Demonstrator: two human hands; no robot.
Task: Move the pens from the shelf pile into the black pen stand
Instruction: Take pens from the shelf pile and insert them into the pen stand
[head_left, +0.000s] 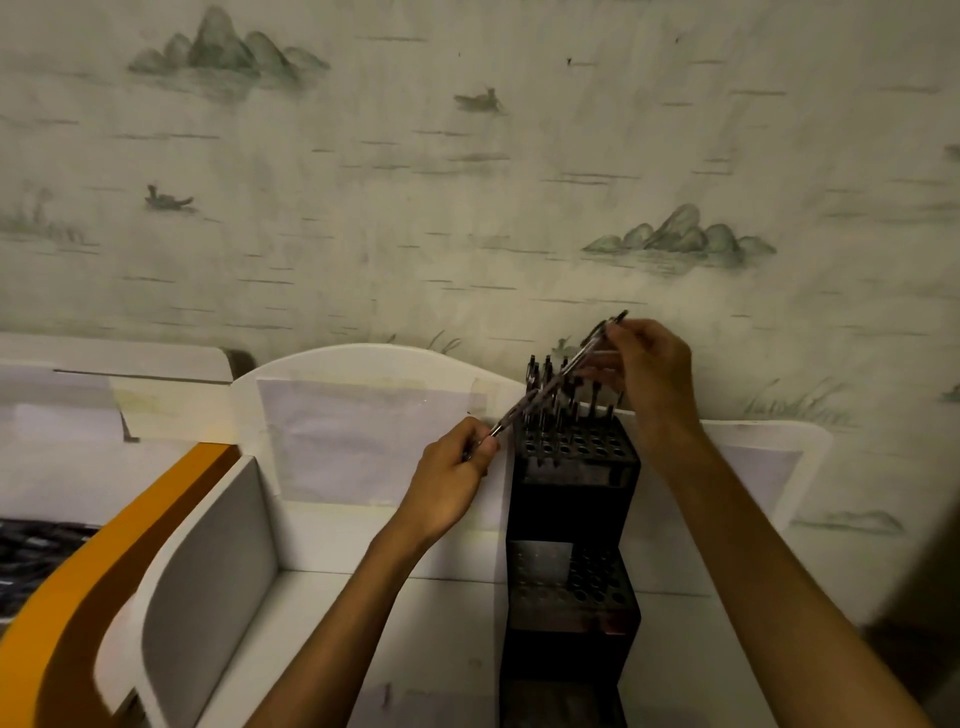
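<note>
2 hands (558, 405) hold 1 pen (550, 384) over 1 black stand (574, 499).

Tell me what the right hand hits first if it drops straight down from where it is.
Probably the pens standing in the top tier of the black stand, directly under the right hand; depth is uncertain.

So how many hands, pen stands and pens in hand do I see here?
Hands: 2, left hand and right hand
Black pen stand: 1
Held pen: 1
Standing pens: too blurred to count
Total: 4 counted
</note>
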